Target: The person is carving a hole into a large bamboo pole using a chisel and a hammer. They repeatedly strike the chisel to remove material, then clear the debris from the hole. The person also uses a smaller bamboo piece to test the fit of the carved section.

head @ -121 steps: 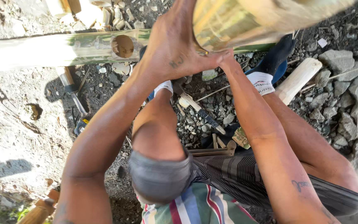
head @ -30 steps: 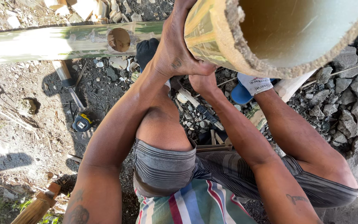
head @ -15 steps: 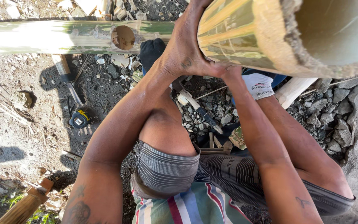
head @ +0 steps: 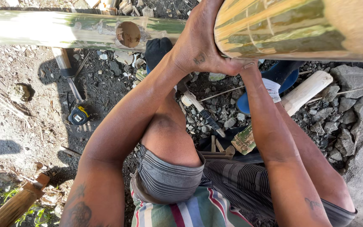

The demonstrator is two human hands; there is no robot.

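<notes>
Left hand: your left hand [head: 200, 46] wraps around the near end of the thick bamboo pole [head: 290, 29], fingers curled shut against its side.
Right hand: your right hand [head: 248, 67] sits under the same pole; only the wrist and a fingertip show, so you cannot tell how its fingers are set.
Bamboo pole: held up close to your head, across the top right of the view.
Ground pole: a second bamboo pole [head: 64, 29] with a round hole [head: 128, 34] lies on the dirt beyond your knees.
Tape measure: a tape measure [head: 78, 115] lies on the dirt to your left.
Stick: a pale wooden stick [head: 307, 90] rests among the stones [head: 349, 77] on your right.
</notes>
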